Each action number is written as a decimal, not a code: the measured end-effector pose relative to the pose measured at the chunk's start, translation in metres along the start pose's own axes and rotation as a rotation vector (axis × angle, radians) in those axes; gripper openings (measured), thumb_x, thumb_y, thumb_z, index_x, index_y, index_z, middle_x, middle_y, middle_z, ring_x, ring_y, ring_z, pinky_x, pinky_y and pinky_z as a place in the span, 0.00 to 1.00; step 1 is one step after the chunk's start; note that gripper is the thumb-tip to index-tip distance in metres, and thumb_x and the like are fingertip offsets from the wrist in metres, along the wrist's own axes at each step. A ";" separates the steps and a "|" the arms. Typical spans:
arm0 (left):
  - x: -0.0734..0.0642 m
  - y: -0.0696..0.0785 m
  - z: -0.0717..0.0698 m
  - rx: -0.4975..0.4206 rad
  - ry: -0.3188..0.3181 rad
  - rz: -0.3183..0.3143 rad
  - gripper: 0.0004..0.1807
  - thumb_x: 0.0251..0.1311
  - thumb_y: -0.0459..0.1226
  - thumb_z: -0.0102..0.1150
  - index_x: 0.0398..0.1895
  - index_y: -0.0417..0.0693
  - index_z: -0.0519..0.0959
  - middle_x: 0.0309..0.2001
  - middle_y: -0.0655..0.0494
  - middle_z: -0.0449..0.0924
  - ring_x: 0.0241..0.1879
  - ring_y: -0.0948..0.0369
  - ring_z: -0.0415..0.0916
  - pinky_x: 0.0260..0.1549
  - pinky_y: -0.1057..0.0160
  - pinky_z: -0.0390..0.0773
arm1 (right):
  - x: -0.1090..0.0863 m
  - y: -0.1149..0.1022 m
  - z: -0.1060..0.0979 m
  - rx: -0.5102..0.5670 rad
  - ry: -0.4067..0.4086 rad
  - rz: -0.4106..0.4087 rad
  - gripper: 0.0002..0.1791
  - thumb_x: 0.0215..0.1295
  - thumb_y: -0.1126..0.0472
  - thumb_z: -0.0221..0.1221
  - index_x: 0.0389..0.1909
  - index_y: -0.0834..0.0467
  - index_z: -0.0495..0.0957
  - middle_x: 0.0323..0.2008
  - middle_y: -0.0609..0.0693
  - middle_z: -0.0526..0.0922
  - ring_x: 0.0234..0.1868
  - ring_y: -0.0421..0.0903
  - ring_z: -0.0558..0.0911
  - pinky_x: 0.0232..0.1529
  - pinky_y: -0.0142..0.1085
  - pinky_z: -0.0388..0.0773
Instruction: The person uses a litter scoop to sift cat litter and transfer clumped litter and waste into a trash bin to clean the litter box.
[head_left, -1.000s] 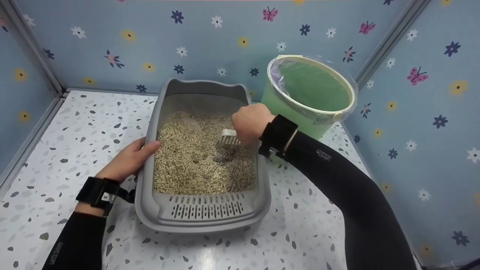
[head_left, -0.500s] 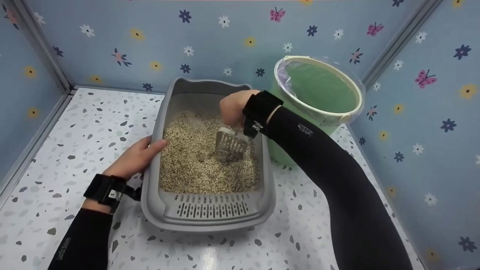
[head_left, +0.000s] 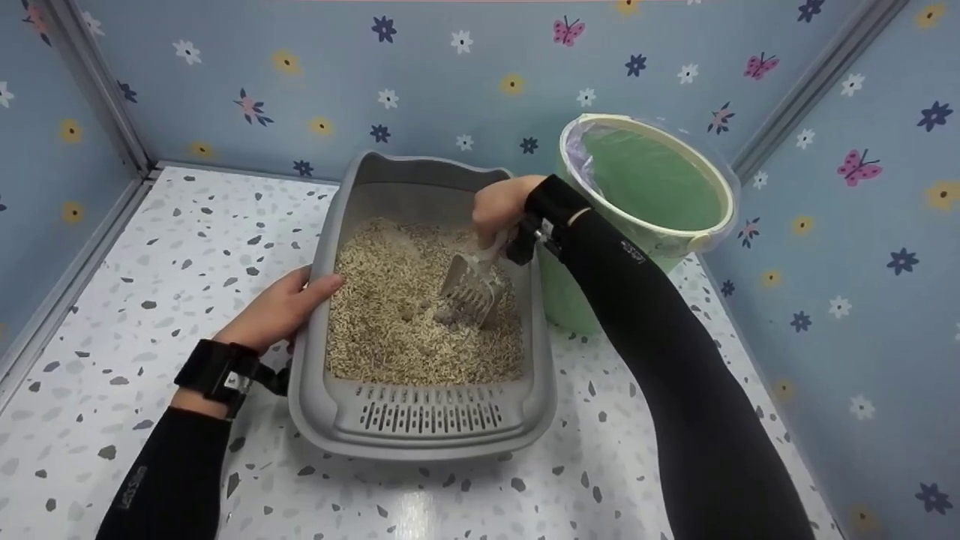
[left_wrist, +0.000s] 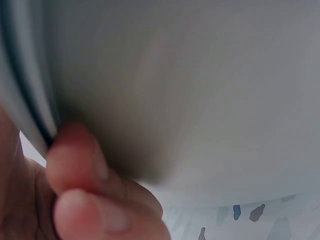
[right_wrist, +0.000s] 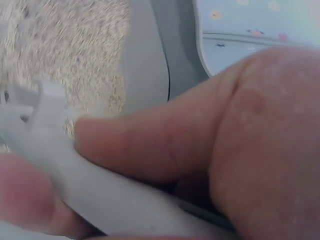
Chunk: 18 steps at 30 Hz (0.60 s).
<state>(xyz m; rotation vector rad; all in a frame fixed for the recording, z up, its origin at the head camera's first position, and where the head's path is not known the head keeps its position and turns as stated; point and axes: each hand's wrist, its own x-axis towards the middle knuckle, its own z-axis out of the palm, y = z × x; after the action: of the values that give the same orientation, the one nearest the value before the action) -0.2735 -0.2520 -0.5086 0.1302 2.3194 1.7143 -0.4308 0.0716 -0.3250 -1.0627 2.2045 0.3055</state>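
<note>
A grey litter box (head_left: 315, 405) filled with beige litter pellets (head_left: 390, 322) stands on the speckled surface. My left hand (head_left: 277, 311) grips its left rim, thumb over the top; in the left wrist view, curled fingers (left_wrist: 85, 170) press up under the rim against the outer wall. My right hand (head_left: 501, 208) holds a pale slotted litter scoop (head_left: 472, 289) by its handle, above the right half of the litter. The scoop is tilted down, its front edge at a greyish clump (head_left: 448, 313). The right wrist view has the thumb lying along the handle (right_wrist: 115, 195).
A light green bin (head_left: 574, 300) with a clear liner stands right behind the box, partly hidden by the right arm. Panels (head_left: 435, 82) printed with flowers and butterflies enclose the back and both sides. White speckled surface (head_left: 187, 262) extends around the box.
The right hand moved left, then back slightly right, while the scoop tipped so that its slotted face shows over the litter. The left hand keeps its grip. The head view shifted slightly.
</note>
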 end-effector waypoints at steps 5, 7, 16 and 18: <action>0.001 -0.001 -0.002 0.005 -0.003 0.003 0.48 0.83 0.65 0.51 0.88 0.40 0.57 0.49 0.36 0.78 0.38 0.48 0.84 0.34 0.50 0.91 | -0.001 0.014 0.020 0.420 0.067 0.097 0.18 0.71 0.66 0.58 0.18 0.57 0.82 0.16 0.45 0.72 0.16 0.37 0.64 0.23 0.31 0.63; 0.001 -0.001 -0.003 0.002 -0.002 0.002 0.49 0.83 0.65 0.51 0.88 0.40 0.56 0.51 0.34 0.77 0.40 0.47 0.84 0.35 0.49 0.92 | -0.001 0.017 0.027 0.555 0.085 0.132 0.15 0.71 0.65 0.59 0.25 0.62 0.88 0.18 0.47 0.80 0.14 0.36 0.66 0.19 0.29 0.64; 0.000 0.000 0.000 -0.013 -0.008 0.002 0.50 0.82 0.66 0.51 0.89 0.40 0.55 0.54 0.32 0.78 0.43 0.45 0.86 0.38 0.48 0.92 | -0.007 -0.016 0.038 0.169 0.135 0.254 0.17 0.73 0.59 0.63 0.24 0.60 0.87 0.18 0.46 0.79 0.18 0.41 0.68 0.22 0.36 0.68; 0.000 0.001 0.000 -0.020 -0.008 0.009 0.49 0.83 0.65 0.51 0.88 0.40 0.56 0.53 0.32 0.79 0.41 0.47 0.86 0.36 0.49 0.92 | -0.009 -0.030 0.037 0.013 0.138 0.279 0.21 0.74 0.56 0.65 0.17 0.54 0.79 0.16 0.43 0.73 0.19 0.42 0.67 0.25 0.38 0.68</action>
<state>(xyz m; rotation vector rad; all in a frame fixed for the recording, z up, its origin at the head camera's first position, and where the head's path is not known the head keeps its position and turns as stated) -0.2738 -0.2515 -0.5079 0.1438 2.2984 1.7375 -0.3867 0.0755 -0.3452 -0.7876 2.4790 0.3476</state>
